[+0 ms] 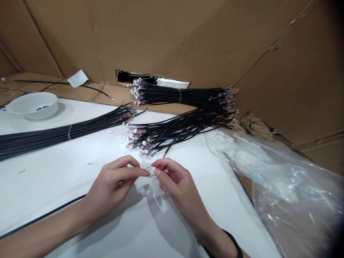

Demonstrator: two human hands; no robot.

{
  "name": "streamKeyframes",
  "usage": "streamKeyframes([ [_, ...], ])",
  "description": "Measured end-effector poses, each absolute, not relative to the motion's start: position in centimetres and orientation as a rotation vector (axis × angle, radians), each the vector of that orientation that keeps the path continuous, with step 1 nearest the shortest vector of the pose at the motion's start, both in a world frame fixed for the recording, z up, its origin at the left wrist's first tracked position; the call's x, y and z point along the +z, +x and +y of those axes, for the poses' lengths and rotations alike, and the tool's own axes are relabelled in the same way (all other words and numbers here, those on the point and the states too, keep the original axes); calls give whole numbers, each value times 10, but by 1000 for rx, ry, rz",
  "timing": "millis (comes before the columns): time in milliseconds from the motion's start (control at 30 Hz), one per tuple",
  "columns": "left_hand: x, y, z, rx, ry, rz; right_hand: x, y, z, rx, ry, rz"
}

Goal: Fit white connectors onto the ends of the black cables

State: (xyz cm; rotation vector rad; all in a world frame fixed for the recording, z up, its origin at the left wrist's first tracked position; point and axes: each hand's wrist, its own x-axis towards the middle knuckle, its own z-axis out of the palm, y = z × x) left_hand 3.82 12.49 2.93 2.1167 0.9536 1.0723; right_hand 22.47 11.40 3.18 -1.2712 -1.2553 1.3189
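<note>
white table [53,179] carries black cable bundles [174,130], a white bowl [33,104], loose connectors [120,137] and a plastic bag [242,150].

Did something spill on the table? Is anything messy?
Yes. A few little white plugs lie scattered loose on the table, beside the coloured tips of the cable pile, which fans out untidily. The left hand and right hand pinch one wire end.

Black cable bundles [182,127] with white connectors [134,91] and multicoloured wire ends [149,139] lie on the white table [53,172]; brown cardboard [188,32] behind the table.
</note>
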Motion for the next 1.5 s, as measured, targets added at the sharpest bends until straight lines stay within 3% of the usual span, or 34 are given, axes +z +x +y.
streamKeyframes([
  [567,32,41,124,1061,2055,995,38,225,112,1288,-1287,-1297],
  [1133,33,43,121,815,1819,1076,40,223,106,1293,-1252,-1377],
  [1500,34,41,123,897,1859,1129,41,221,108,1322,-1285,-1298],
])
